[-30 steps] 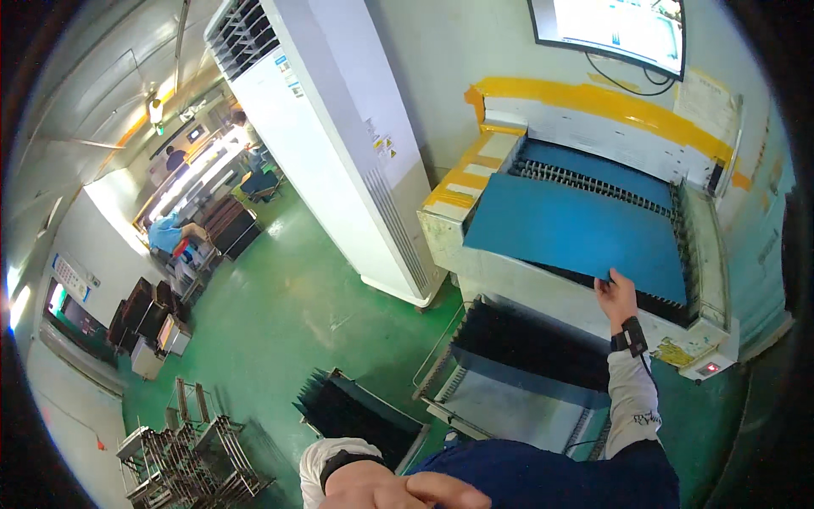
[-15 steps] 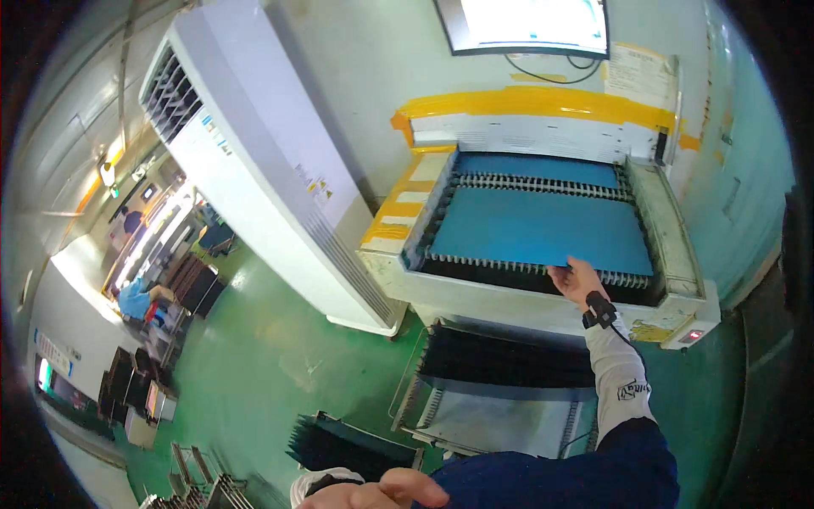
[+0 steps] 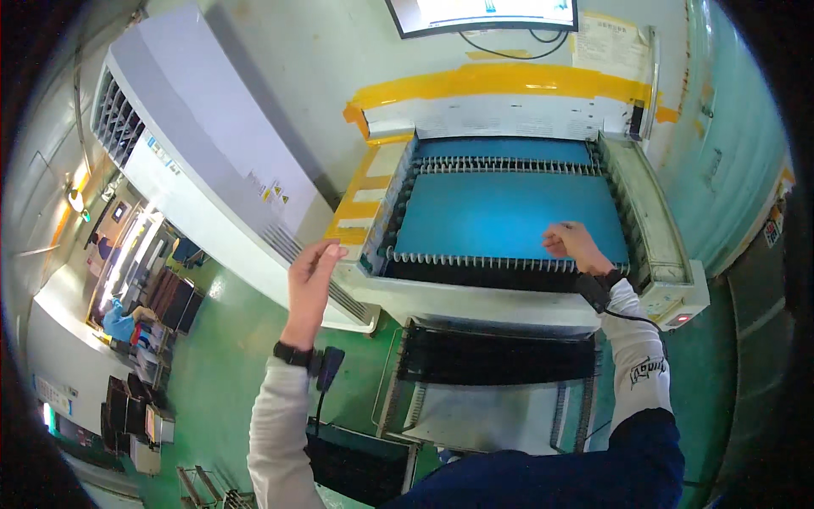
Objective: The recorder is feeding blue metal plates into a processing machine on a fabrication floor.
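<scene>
A flat blue panel (image 3: 509, 212) lies on the bed of a white machine (image 3: 475, 305), between rows of small toothed rollers (image 3: 500, 263). My right hand (image 3: 581, 246) is over the panel's near right part, its fingers loosely bent and holding nothing visible; I cannot tell whether it touches the panel. My left hand (image 3: 310, 278) is raised at the machine's near left corner, fingers pointing up, thumb close to the fingers, with nothing seen in it. Behind, a second blue panel (image 3: 509, 150) lies partly under the machine's back cover.
Below the machine stands a metal rack cart (image 3: 492, 416) with a black slotted part (image 3: 496, 356). Another black rack (image 3: 360, 462) is on the floor beside it. A tall white air conditioner (image 3: 220, 178) leans into view at left. A screen (image 3: 483, 13) hangs above.
My left hand has risen from the lower edge to the machine's left corner. My right hand has drawn away from the panel's near edge and is now above the panel. The view has shifted.
</scene>
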`<state>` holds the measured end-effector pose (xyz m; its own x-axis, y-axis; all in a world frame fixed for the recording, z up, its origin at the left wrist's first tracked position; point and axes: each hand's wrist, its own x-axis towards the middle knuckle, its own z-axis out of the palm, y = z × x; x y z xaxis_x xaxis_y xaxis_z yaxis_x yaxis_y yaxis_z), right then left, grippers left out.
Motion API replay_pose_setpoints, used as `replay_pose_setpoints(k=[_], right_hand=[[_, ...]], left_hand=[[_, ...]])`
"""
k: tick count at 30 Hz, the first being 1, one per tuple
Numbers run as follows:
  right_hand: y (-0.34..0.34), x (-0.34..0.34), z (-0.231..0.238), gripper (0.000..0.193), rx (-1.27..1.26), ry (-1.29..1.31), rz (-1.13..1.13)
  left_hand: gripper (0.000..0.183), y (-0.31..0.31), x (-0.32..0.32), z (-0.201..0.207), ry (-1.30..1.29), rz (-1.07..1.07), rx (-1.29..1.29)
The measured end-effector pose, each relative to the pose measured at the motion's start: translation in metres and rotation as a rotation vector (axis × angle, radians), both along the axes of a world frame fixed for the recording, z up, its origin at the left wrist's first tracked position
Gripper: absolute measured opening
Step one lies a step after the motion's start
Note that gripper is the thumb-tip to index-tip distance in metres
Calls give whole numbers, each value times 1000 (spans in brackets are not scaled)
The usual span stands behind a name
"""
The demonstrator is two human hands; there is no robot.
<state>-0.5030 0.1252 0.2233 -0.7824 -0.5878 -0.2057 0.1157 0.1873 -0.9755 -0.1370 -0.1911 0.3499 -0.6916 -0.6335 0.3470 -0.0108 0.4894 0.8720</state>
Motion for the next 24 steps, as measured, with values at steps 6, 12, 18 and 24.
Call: replay_pose_setpoints(k=[6,12,18,24], right_hand=[[-36,-100,-17,48,364,835,15],[-94,-152,-21,69,725,914,-43],[-173,-204,-34,76,818,976,-7],[-197,-243,-40,81,944,957,26]], left_hand=[[59,-115,-73,-112,-388,250,-650],[55,-112,-115,-144,-464,456,-819],[49,-109,-119,-139,-488,472,-795],[48,-110,-119,-136,-523,480,-787]])
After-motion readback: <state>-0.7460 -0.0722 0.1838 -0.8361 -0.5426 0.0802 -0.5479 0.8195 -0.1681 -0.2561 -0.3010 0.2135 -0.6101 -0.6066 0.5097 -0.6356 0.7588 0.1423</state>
